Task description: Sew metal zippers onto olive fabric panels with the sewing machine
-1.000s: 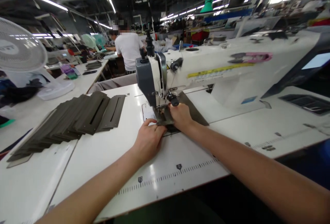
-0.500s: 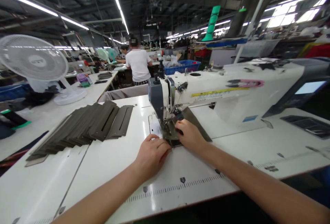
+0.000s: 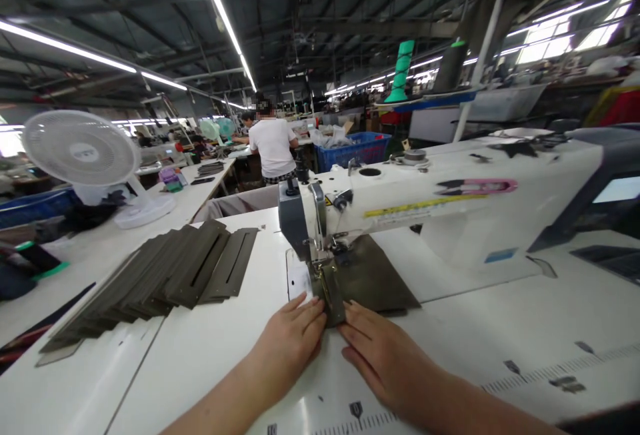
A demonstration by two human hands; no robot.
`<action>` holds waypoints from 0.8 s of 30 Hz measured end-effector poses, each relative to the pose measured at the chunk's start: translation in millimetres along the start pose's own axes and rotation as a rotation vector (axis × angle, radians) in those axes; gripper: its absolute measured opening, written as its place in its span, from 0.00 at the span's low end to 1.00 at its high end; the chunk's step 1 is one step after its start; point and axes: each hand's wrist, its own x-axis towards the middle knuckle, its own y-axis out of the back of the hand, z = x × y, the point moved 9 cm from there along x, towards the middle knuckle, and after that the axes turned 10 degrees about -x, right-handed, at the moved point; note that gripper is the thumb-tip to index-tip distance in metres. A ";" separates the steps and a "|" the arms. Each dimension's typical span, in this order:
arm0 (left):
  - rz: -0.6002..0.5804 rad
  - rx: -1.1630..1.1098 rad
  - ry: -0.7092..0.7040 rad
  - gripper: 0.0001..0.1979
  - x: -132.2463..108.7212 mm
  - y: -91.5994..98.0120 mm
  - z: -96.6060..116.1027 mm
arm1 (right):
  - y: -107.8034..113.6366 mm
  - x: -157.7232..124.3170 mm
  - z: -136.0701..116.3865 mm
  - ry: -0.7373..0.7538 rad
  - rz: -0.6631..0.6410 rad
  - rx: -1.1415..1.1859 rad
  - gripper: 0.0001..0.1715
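Observation:
A dark olive fabric piece [image 3: 373,278] lies under the needle head of a white sewing machine [image 3: 425,211]. My left hand [image 3: 290,341] rests flat on the table with fingers stretched out, fingertips touching the near left edge of the piece. My right hand [image 3: 383,355] lies flat beside it, fingers extended toward the same edge. Both hands sit just in front of the presser foot [image 3: 323,271].
A fanned stack of several dark olive slotted panels [image 3: 165,275] lies at the left on the white table [image 3: 210,348]. A white desk fan [image 3: 83,151] stands at far left. Pink snips [image 3: 477,186] rest on the machine arm. A person in a white shirt [image 3: 273,145] works beyond.
Both hands have drawn back toward me from the presser foot and flattened on the table. The fabric piece now extends further behind the needle. The camera view has tilted up.

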 end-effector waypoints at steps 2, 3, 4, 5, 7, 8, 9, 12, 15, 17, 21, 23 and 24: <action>0.008 0.011 0.002 0.12 1.9 0.9 -0.6 | -1.9 1.7 0.6 0.000 -0.049 0.001 0.18; 0.017 0.008 0.013 0.12 3.2 1.5 -1.9 | -3.0 2.7 0.9 0.002 -0.073 0.002 0.19; 0.025 -0.001 0.023 0.12 4.8 2.1 -3.3 | -3.9 3.7 1.3 0.006 -0.093 0.006 0.20; 0.032 -0.012 0.033 0.13 6.4 2.7 -4.8 | -4.9 4.7 2.0 0.010 -0.108 0.011 0.20; 0.045 -0.028 0.046 0.14 9.8 3.6 -7.4 | -6.0 6.4 3.9 0.014 -0.118 0.021 0.21; 0.050 -0.029 0.048 0.14 11.4 4.0 -8.5 | -6.7 7.2 5.1 0.015 -0.117 0.027 0.21; 0.052 -0.027 0.049 0.15 12.8 4.1 -9.6 | -7.5 8.0 6.4 0.015 -0.112 0.033 0.21; 0.042 0.002 0.059 0.16 15.7 1.6 -14.7 | -8.8 11.6 10.4 0.012 -0.069 0.056 0.21; 0.030 0.042 0.045 0.16 17.5 -3.2 -19.6 | -7.8 17.3 14.9 0.014 -0.002 0.084 0.20; 0.042 0.062 0.028 0.15 18.9 -5.2 -23.1 | -8.3 21.6 17.9 0.028 0.016 0.097 0.21; 0.081 0.040 0.021 0.14 22.5 -5.4 -32.1 | -11.3 29.0 24.1 0.059 0.002 0.088 0.22; 0.105 0.008 0.035 0.13 23.4 -3.1 -35.9 | -10.7 31.0 24.9 0.076 0.000 0.056 0.21; 0.104 -0.006 0.060 0.13 23.3 -2.7 -38.3 | -7.8 31.6 24.3 0.085 0.021 0.033 0.20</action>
